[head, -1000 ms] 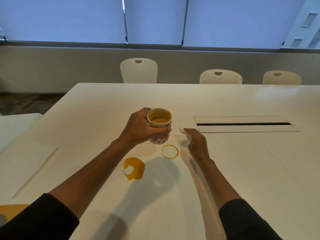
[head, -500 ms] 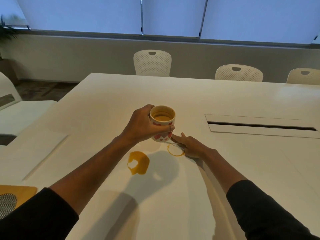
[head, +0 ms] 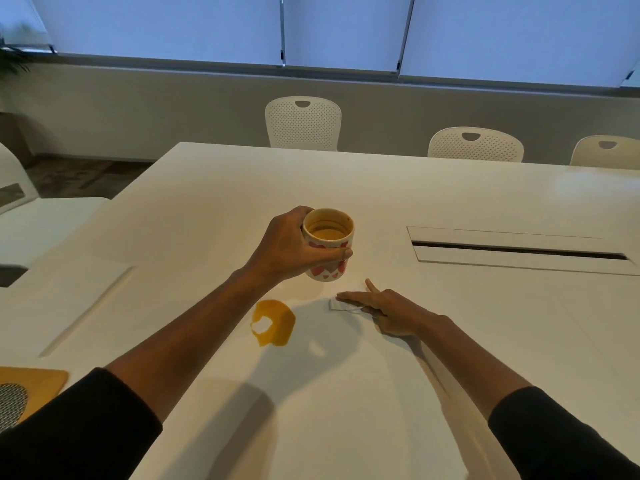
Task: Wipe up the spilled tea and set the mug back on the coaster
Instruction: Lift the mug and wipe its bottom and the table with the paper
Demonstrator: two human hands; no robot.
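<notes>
My left hand (head: 287,247) grips a white mug (head: 329,242) with red hearts, held upright just above the white table (head: 346,181); tea is inside it. Below and to the right, my right hand (head: 388,308) lies flat, fingers stretched out, pressing a white tissue (head: 341,305) onto the table. An orange tea puddle (head: 275,323) with a dry gap in it sits left of the tissue, apart from it. A yellow mat (head: 38,382) with a grey mesh disc (head: 10,403) lies at the near left edge.
A long cable slot (head: 519,252) is cut into the table to the right. White perforated chairs (head: 303,123) stand along the far side, and another white seat (head: 52,223) is at the left.
The orange ring of tea under the mug is no longer visible; my right hand has come down with the tissue and slid across that spot. The mug stays raised in my left hand.
</notes>
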